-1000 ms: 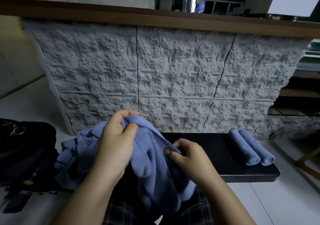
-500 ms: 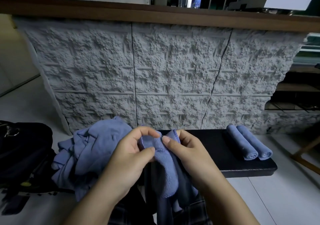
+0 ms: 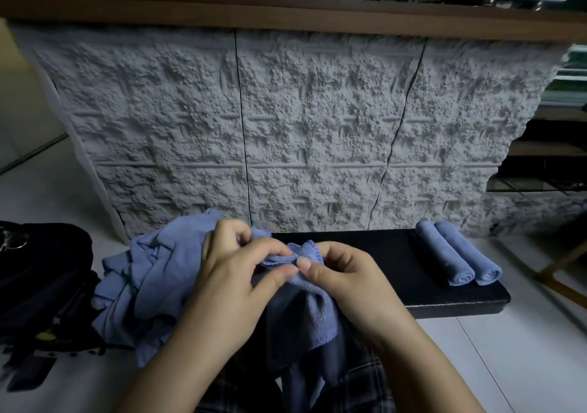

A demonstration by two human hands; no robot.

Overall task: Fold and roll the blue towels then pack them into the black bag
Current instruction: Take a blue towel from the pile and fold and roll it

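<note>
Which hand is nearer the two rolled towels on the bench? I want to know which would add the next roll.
Right. The right hand pinches the loose towel on the side toward the rolled towels; the left hand grips it farther away, beside the towel pile.

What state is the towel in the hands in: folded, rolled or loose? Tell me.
Loose. The towel hangs bunched and crumpled from both hands' pinches: left hand, right hand.
</note>
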